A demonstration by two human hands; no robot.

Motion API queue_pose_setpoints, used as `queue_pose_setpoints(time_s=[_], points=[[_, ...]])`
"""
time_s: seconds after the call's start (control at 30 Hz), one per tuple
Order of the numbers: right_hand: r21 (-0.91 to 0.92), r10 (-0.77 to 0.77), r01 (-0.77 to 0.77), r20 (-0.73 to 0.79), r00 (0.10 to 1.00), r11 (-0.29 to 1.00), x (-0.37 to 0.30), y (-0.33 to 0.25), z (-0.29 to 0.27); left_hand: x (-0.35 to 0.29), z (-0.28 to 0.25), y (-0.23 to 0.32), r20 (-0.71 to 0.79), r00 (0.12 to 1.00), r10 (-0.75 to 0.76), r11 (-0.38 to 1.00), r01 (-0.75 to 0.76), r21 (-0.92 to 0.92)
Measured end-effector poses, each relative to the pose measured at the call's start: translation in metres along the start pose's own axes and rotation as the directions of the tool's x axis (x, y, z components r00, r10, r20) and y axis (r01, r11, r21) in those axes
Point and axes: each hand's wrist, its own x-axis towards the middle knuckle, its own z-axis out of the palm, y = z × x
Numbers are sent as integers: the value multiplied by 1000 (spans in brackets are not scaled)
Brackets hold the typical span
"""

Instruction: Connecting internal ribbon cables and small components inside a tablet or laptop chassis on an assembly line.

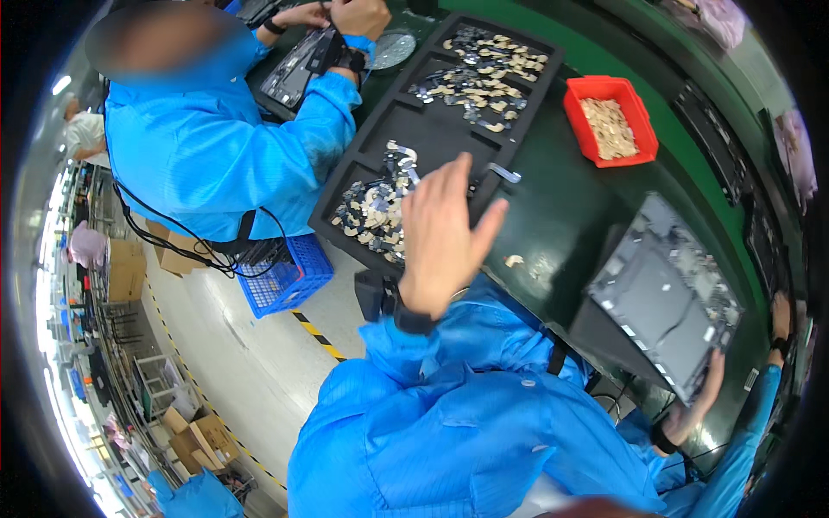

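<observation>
My left hand (445, 237) is stretched out with its fingers apart over the near end of a black compartment tray (393, 125). Under and beside it in that tray lies a heap of small black, silver and cream-coloured parts (376, 207). To the right, an opened laptop base (665, 298) lies at an angle, its circuit board and flat dark battery exposed. My right hand (698, 401) grips its near right corner, one finger along the edge; the rest of the grip is partly hidden.
A red bin (611, 121) of small cream pieces stands beyond the laptop. A loose cream piece (514, 261) and a silver strip (503, 173) lie near the tray. At left, a co-worker in blue (207, 147) handles another device (298, 73). A blue crate (289, 276) sits below.
</observation>
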Motion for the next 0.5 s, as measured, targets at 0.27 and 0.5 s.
queue_pose_setpoints(time_s=[0.27,0.5], points=[[-24,-12,15,119,993,1000,-23,27,39,3,18,-29,170,962,-213,953,243,-182],[-382,-318,345,136,938,857,2,34,27,12,11,-15,120,972,-202,951,224,-212]])
